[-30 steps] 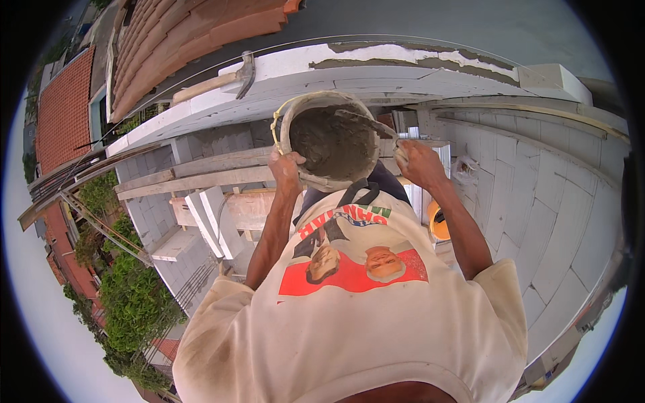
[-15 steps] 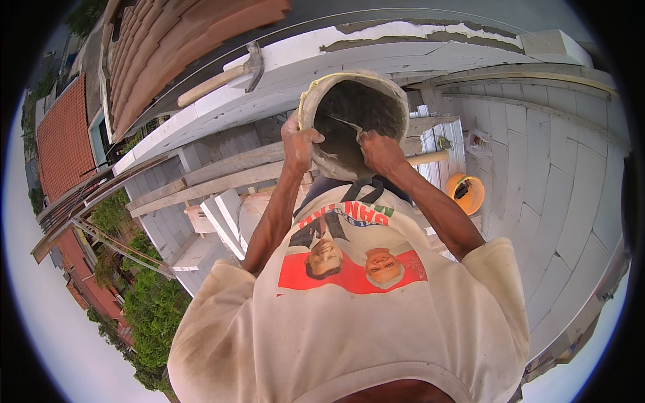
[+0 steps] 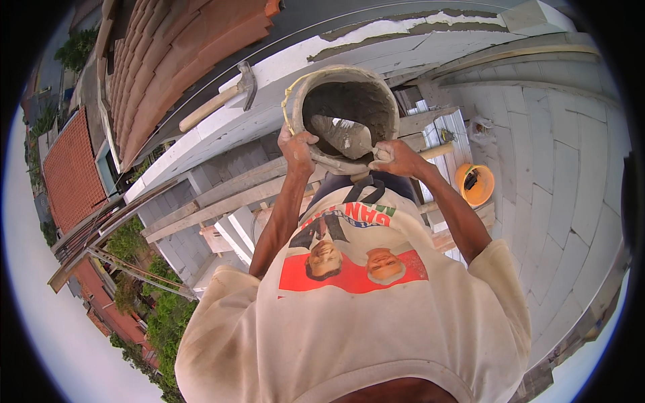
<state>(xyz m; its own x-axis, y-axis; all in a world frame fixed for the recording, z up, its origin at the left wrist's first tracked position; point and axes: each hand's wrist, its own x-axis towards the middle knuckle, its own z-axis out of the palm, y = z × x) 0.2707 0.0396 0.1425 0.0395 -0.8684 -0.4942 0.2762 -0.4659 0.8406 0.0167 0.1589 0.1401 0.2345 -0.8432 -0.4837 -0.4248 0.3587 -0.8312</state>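
Observation:
In front of my body a mortar-crusted bucket (image 3: 295, 101) is tipped so that its mouth faces up toward me. Grey wet mortar (image 3: 349, 97) coats its inside. My left hand (image 3: 296, 149) is closed on the bucket's left rim, thumb over the edge. With my right hand (image 3: 396, 158) I grip the handle of a trowel (image 3: 344, 136) at the bucket's lower right rim. The trowel's blade lies across the bucket's mouth, its broad face showing, smeared with mortar. Most of the handle is hidden by my fingers.
A hammer (image 3: 222, 99) with a wooden handle rests on the white block wall (image 3: 282, 80) at the upper left. Wet mortar (image 3: 403, 30) lines the wall top. Wooden planks (image 3: 222, 201) run below. An orange bucket (image 3: 475, 185) stands lower right, beside a block wall (image 3: 551, 161).
The trowel has turned from edge-on inside the bucket to broad face up at its mouth. My right hand has moved slightly right and down. The bucket has shifted a little left.

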